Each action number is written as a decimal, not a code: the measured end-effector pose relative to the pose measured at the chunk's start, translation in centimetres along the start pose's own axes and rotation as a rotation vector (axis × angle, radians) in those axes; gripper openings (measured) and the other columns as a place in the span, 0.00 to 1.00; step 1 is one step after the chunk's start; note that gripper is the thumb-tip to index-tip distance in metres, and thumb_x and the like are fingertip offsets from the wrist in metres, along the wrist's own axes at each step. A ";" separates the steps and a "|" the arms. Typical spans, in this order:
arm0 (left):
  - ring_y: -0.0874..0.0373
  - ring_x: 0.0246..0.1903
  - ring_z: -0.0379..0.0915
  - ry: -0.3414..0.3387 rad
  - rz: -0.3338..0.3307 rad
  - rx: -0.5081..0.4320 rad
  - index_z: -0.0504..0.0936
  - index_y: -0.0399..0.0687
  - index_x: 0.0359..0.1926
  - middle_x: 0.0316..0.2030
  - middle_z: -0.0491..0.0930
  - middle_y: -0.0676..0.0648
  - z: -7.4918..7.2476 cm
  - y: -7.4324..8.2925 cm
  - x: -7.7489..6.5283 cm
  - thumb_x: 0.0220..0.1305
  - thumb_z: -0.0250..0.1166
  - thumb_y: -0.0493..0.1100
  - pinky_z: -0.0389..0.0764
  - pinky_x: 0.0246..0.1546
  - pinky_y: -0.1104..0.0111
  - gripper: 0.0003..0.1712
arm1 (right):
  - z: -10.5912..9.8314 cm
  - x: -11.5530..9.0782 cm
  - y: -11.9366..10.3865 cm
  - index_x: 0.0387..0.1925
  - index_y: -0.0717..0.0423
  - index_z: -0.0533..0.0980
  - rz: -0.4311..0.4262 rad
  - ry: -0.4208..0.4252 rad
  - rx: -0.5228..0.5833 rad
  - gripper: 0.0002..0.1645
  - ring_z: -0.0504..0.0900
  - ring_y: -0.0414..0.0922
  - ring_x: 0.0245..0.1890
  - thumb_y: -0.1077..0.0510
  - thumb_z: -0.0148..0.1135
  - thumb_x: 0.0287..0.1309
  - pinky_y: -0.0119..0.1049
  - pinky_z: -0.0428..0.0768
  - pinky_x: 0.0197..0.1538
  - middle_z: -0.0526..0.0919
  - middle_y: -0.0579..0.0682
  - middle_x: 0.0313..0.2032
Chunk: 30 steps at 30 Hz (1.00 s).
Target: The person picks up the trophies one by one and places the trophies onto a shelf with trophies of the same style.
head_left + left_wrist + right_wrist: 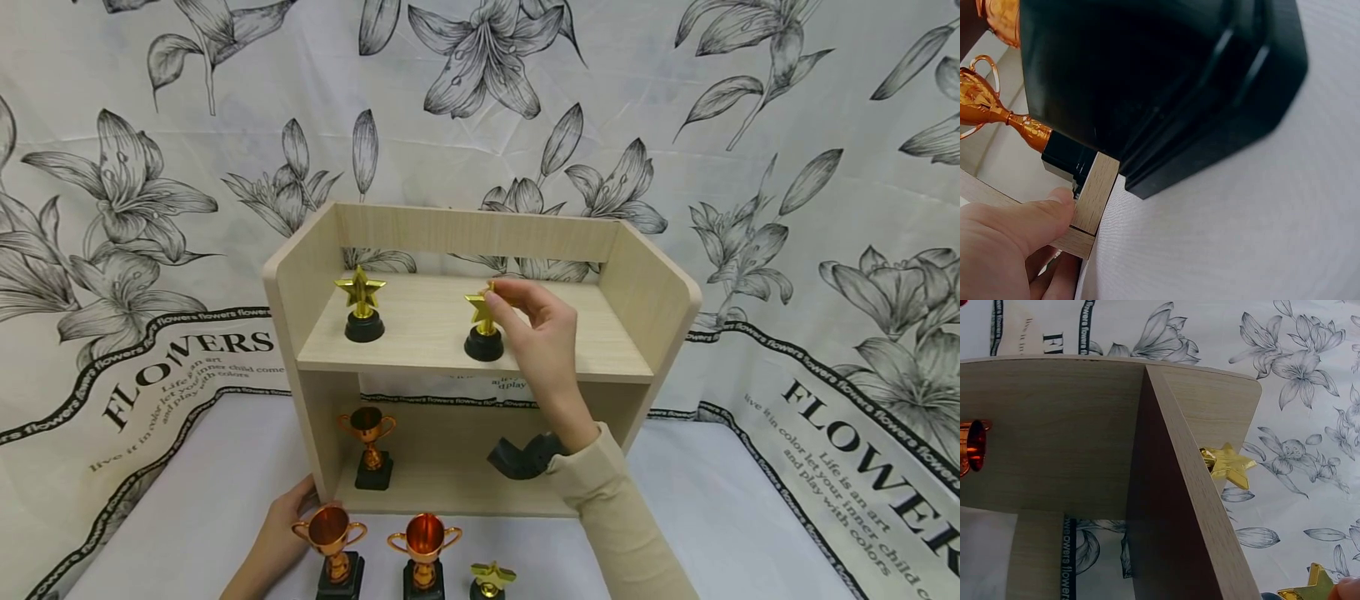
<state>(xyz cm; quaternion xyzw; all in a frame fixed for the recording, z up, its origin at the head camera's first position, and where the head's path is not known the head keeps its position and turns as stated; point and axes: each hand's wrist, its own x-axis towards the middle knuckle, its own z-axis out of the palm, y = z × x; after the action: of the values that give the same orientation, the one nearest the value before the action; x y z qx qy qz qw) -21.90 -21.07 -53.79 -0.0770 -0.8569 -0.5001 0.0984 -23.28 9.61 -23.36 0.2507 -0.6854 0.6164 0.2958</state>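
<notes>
My right hand [546, 342] pinches the top of a gold star trophy [483, 343] between thumb and fingertips. Its black round base stands at the front of the upper deck of a small wooden shelf [480, 367]. To its left on that deck is another gold star trophy [362, 304]. At the lower left corner, my left hand [281, 521] grips the shelf's side panel; the left wrist view has the thumb [1047, 215] on the wood, with fingers partly hidden behind it. A bronze cup trophy [371, 450] stands on the lower deck at the left.
Before the shelf, on the white cloth, stand a bronze cup trophy [337, 546] close to my left hand, another cup trophy [424, 546] and a small star trophy [491, 579]. A black strap-like piece [522, 458] sits at my right wrist. Flower-printed cloth [480, 100] hangs behind.
</notes>
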 end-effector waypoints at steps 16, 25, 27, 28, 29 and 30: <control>0.43 0.52 0.74 -0.004 0.000 -0.008 0.66 0.34 0.63 0.56 0.74 0.35 -0.1 0.6 -0.2 0.57 0.68 0.43 0.75 0.52 0.54 0.36 | 0.3 0.9 0.4 0.43 0.70 0.79 0.032 -0.004 -0.022 0.13 0.81 0.46 0.41 0.66 0.62 0.57 0.43 0.76 0.54 0.83 0.62 0.41; 0.43 0.52 0.74 -0.012 -0.014 -0.016 0.66 0.35 0.63 0.56 0.74 0.35 0.0 -0.2 0.0 0.56 0.69 0.48 0.75 0.52 0.53 0.38 | 0.6 1.1 0.4 0.42 0.71 0.78 0.046 -0.009 -0.010 0.12 0.81 0.46 0.41 0.67 0.62 0.56 0.43 0.76 0.53 0.82 0.64 0.42; 0.43 0.52 0.75 -0.011 -0.006 -0.008 0.66 0.34 0.63 0.56 0.74 0.36 0.0 -0.3 0.0 0.56 0.69 0.48 0.76 0.51 0.53 0.38 | 0.5 1.1 0.5 0.42 0.71 0.78 0.043 -0.006 -0.007 0.12 0.81 0.46 0.41 0.67 0.62 0.56 0.44 0.76 0.53 0.82 0.64 0.41; 0.44 0.52 0.75 -0.010 -0.004 -0.010 0.67 0.35 0.63 0.55 0.74 0.36 0.0 -0.3 0.1 0.56 0.69 0.48 0.76 0.51 0.54 0.38 | 0.5 1.1 0.5 0.42 0.71 0.78 0.042 -0.005 -0.007 0.12 0.81 0.46 0.40 0.67 0.63 0.56 0.44 0.76 0.53 0.82 0.64 0.41; 0.44 0.52 0.75 -0.010 0.001 -0.011 0.67 0.35 0.63 0.55 0.75 0.36 0.0 -0.3 0.0 0.56 0.69 0.48 0.76 0.51 0.54 0.38 | 0.5 1.1 0.5 0.42 0.71 0.78 0.039 -0.006 -0.005 0.12 0.81 0.46 0.40 0.67 0.62 0.56 0.44 0.77 0.52 0.82 0.64 0.42; 0.44 0.52 0.75 -0.010 0.005 -0.011 0.67 0.35 0.63 0.55 0.75 0.36 0.0 -0.3 0.0 0.56 0.69 0.48 0.76 0.51 0.54 0.38 | 0.5 1.1 0.6 0.42 0.71 0.78 0.037 -0.008 -0.001 0.12 0.81 0.46 0.40 0.67 0.62 0.56 0.44 0.77 0.52 0.82 0.65 0.42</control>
<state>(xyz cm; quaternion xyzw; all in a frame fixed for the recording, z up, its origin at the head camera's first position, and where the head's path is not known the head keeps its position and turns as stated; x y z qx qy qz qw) -22.00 -21.19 -54.00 -0.0823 -0.8544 -0.5042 0.0950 -24.49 9.15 -23.02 0.2406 -0.6913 0.6203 0.2817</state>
